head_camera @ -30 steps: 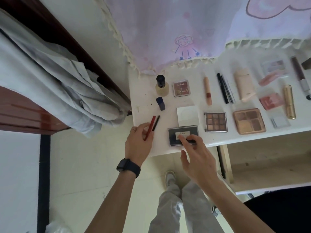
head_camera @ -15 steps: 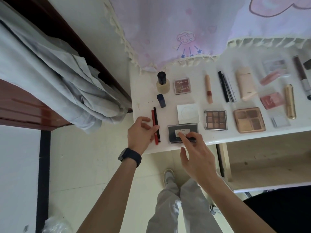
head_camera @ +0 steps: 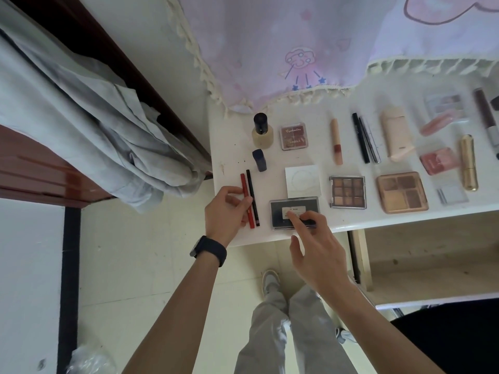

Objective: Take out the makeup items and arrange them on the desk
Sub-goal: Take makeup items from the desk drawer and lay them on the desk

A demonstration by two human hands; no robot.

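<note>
Makeup is laid out in rows on the white desk (head_camera: 235,147). The red pencil (head_camera: 243,182) and the black pencil (head_camera: 249,184) are set side by side near the left edge, and the red one is pinched by the curled fingers of the left hand (head_camera: 225,211). The dark flat case (head_camera: 310,206), lid closed, is pressed at its label by the straight forefinger of the right hand (head_camera: 316,252), with nothing gripped. A white square box (head_camera: 302,180) is seen just beyond. Nine brown pans are shown in the small palette (head_camera: 347,192), four in the pink palette (head_camera: 402,192) beside it. Pale liquid is held in the black-capped bottle (head_camera: 262,130)
</note>
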